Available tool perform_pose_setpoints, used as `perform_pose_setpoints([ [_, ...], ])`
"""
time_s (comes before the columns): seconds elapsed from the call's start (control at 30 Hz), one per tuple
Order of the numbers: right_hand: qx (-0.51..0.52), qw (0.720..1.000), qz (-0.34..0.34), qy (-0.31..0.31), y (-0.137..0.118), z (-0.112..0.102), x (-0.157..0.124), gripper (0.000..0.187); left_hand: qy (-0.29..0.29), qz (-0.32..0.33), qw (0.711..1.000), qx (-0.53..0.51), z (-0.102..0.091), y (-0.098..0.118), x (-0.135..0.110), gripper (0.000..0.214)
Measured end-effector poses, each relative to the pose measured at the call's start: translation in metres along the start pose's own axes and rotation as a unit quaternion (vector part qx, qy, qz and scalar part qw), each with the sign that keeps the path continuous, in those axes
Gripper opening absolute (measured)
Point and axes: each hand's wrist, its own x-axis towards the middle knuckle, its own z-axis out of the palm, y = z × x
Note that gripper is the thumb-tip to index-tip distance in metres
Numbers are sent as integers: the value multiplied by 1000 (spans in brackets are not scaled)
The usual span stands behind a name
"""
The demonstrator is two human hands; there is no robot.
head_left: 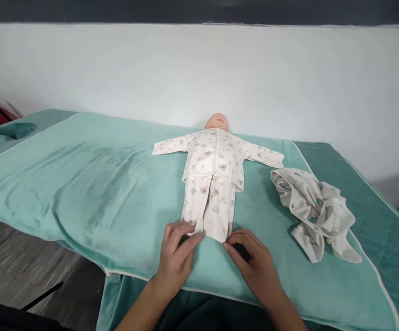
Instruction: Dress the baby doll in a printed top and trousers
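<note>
A baby doll lies on its back on a teal blanket, dressed in a white printed top and matching trousers. My left hand rests at the left trouser hem, thumb and fingers pinched on the cloth. My right hand sits at the right trouser hem, fingertips pinching its edge. Both arms come up from the bottom of the view.
A crumpled white printed garment lies on the blanket to the right of the doll. A white wall stands behind the bed. A teal pillow and something red lie at the far left. The grey floor shows at lower left.
</note>
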Motion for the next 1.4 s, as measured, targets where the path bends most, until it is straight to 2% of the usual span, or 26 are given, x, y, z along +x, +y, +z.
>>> perform_pose_setpoints([
  [0.27, 0, 1000, 19, 20, 4, 3, -4, 5, 23, -7, 1000, 19, 4, 2, -5, 40],
  [0.5, 46, 998, 39, 20, 2, 0, -2, 3, 15, -13, 1000, 4, 2, 2, -9, 39],
  [0.6, 80, 995, 58, 30, 1, -4, 1, 9, 13, -13, 1000, -9, -2, 0, -6, 35],
  [0.7, 102, 992, 65, 45, 2, -9, 14, 16, 35, -20, 999, -13, -6, -8, 7, 33],
  [0.8, 101, 991, 57, 67, 0, -13, 44, 19, 61, -23, 998, -1, -5, -22, 35, 30],
  [0.87, 98, 990, 57, 84, -2, -13, 75, 18, 76, -39, 996, -3, -1, -32, 64, 26],
  [1.0, 117, 980, 61, 147, 2, -3, 164, 9, 58, -123, 985, -102, 20, -49, 146, 11],
  [1.1, 89, 976, 41, 194, 21, 7, 237, 6, 26, -202, 957, -205, 43, -62, 214, 15],
  [1.17, 73, 972, 59, 216, 39, 12, 273, 12, -5, -236, 938, -254, 60, -71, 252, 18],
  [1.27, 54, 976, 75, 198, 64, 16, 297, 19, -65, -254, 924, -278, 86, -88, 284, 21],
  [1.4, 60, 981, 96, 159, 82, 17, 290, 17, -56, -210, 962, -167, 111, -106, 283, 25],
])
